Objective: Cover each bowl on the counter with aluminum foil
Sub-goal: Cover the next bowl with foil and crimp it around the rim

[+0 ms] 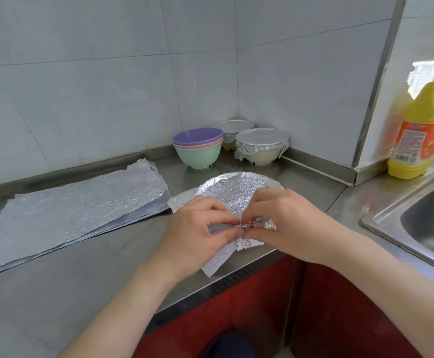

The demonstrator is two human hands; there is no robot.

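Note:
A foil sheet [236, 192] lies draped over a bowl near the counter's front edge; the bowl itself is hidden beneath it. My left hand [198, 228] and my right hand [285, 223] meet at the near rim, both pinching the foil's crumpled edge. A stack of three bare bowls [198, 147], purple on pink on green, stands at the back. Beside it sit two foil-covered bowls, one white [261, 144] and one behind it in the corner [234, 127]. A pile of flat foil sheets [68, 215] lies to the left.
The steel counter [81, 275] ends in a front edge just below my hands. A sink [422, 223] is set in at the right. A yellow detergent bottle [420, 133] stands on the ledge behind it. Tiled walls close the corner.

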